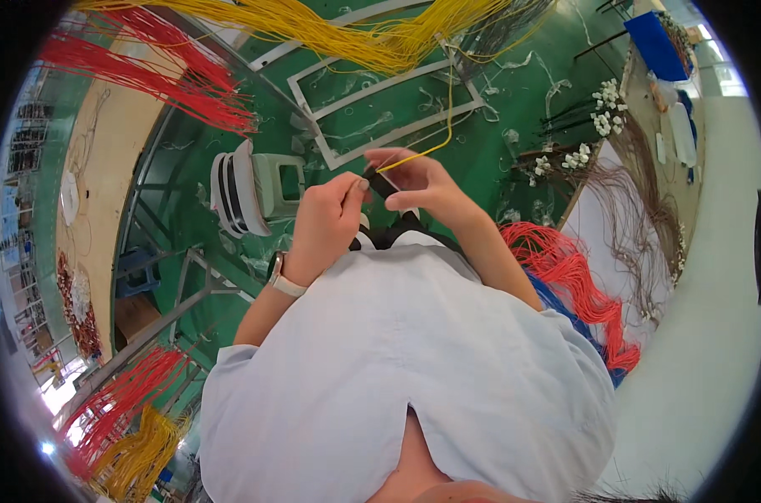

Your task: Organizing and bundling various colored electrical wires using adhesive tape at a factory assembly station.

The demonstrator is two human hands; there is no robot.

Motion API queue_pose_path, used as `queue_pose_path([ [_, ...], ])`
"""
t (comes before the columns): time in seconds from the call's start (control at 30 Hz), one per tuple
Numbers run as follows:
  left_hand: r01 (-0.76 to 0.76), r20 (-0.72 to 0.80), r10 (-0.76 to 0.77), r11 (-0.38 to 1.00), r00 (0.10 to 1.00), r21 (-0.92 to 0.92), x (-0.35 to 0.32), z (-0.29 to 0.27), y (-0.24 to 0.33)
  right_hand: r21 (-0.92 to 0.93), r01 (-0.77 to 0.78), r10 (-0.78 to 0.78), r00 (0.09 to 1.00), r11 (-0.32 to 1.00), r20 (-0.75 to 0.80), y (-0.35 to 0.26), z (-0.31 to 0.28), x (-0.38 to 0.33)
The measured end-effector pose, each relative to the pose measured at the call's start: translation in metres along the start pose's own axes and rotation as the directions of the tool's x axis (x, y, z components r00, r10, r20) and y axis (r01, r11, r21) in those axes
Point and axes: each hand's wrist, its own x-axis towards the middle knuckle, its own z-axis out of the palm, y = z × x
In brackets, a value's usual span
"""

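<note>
In front of my waist, my left hand (pixel 334 214) is closed, its thumb and fingers pinching a small dark block-like piece (pixel 383 184). My right hand (pixel 435 191) curves around the same piece from the other side, thumb below and fingers above. A thin yellow wire (pixel 438 147) runs from the dark piece across the right fingers and up to a hanging bundle of yellow wires (pixel 380 46). What the piece is exactly is too small to tell, and its far side is hidden by my fingers.
Red wires (pixel 158 71) hang at upper left. A light plastic stool (pixel 277 186) and metal frames (pixel 389 113) stand on the green floor (pixel 514 92), strewn with plastic scraps. To the right, red wires (pixel 577 281) and brown wires with white connectors (pixel 640 193) lie on a bench.
</note>
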Motion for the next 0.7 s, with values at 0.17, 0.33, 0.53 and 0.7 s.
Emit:
queue_pose_path([
  [0.17, -0.114, -0.141, 0.149, 0.965, 0.979, 0.235, 0.002, 0.019, -0.032, -0.166, -0.185, 0.159, 0.975, 0.969, -0.155, 0.025, 0.005, -0.005],
  [0.33, -0.136, -0.256, 0.183, 0.972, 0.949, 0.19, 0.004, 0.024, -0.052, 0.211, 0.065, -0.054, 0.997, 0.975, -0.059, 0.01, 0.029, -0.009],
  [0.53, 0.394, 0.407, -0.11, 0.566, 0.907, -0.724, -0.003, -0.001, -0.041, -0.058, 0.17, -0.175, 0.981, 0.984, -0.081, 0.039, -0.007, 0.013],
  [0.7, 0.666, 0.675, -0.02, 0.186, 0.738, -0.722, -0.012, -0.024, -0.027, -0.026, 0.16, -0.148, 0.954, 0.987, 0.262, 0.017, 0.016, 0.021],
])
